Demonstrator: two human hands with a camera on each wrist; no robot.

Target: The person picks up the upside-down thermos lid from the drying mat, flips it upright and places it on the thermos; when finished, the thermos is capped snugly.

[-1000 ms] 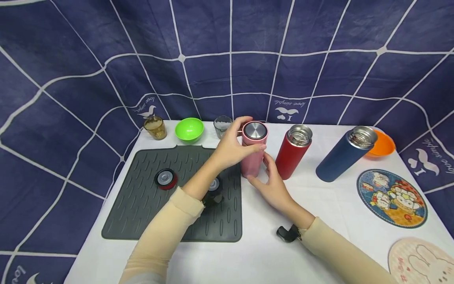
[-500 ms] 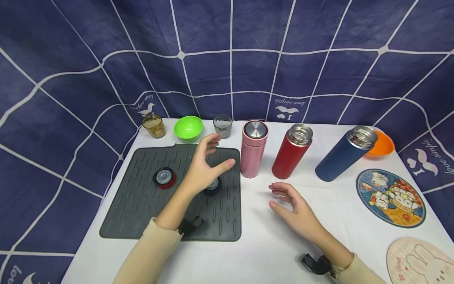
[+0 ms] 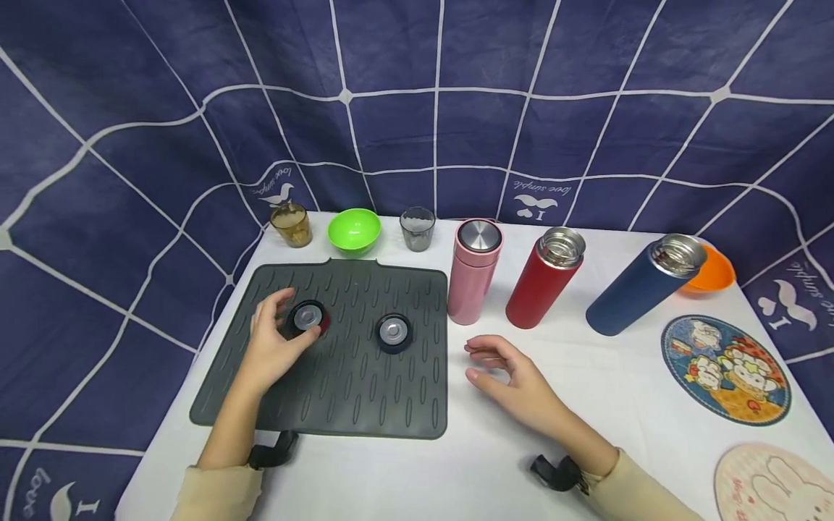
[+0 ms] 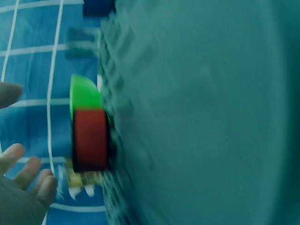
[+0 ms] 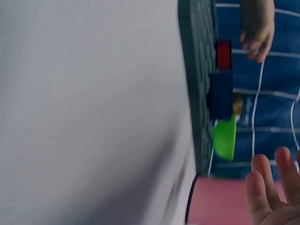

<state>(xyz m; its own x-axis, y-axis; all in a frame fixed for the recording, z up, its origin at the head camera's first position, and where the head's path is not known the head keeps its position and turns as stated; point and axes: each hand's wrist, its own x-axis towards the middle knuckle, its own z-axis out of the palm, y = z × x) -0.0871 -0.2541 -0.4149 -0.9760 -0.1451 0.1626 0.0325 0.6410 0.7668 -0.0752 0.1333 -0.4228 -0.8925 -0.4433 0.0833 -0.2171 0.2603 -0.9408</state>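
Note:
On the grey ridged mat [image 3: 352, 391] lie two bottle lids. My left hand [image 3: 274, 351] hovers at the red lid [image 3: 308, 318], fingers and thumb spread on either side of it. The left wrist view shows a gap between those fingers and the red lid [image 4: 91, 140]. Farther right on the mat sits the dark blue lid [image 3: 394, 332]. Over the white cloth, my right hand [image 3: 517, 391] is relaxed and holds nothing. A pink bottle [image 3: 470, 289] with its lid on stands just beyond it. Lidless red [image 3: 537, 289] and blue bottles [image 3: 628, 293] stand to the right.
Along the back are an amber glass [image 3: 292, 226], a green bowl [image 3: 354, 231] and a grey glass [image 3: 418, 230]. An orange bowl [image 3: 713, 271] is partly behind the blue bottle. Two round mats, one blue [image 3: 726, 369] and one pink [image 3: 769, 481], lie at right.
Both hands have let go of the pink bottle, which stays standing. The left hand has moved left to the red lid; the right hand has drawn back toward the front.

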